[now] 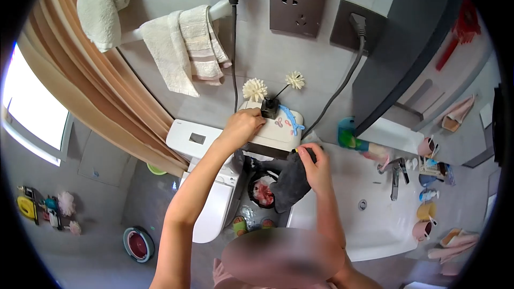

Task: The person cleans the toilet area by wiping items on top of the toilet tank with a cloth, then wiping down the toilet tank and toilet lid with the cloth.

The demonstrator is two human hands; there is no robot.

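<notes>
My left hand (245,124) is at the left part of a white box-like surface (273,135), beside a small dark bottle (270,108) with two cream flowers (255,90). Its fingers are curled, and whether they grip the bottle is hard to see. A blue clip-like item (292,120) and small pink loops lie to the right of the bottle. My right hand (316,165) holds a dark grey cloth (290,184) by its upper edge. The cloth hangs down over part of a black bin (262,190).
A white toilet (213,208) stands at left, a white sink (364,219) with a faucet (395,179) at right. Towels (174,48) hang above. A grey cable (342,83) runs down from the wall plug. Bottles and pink cups line the sink's right side.
</notes>
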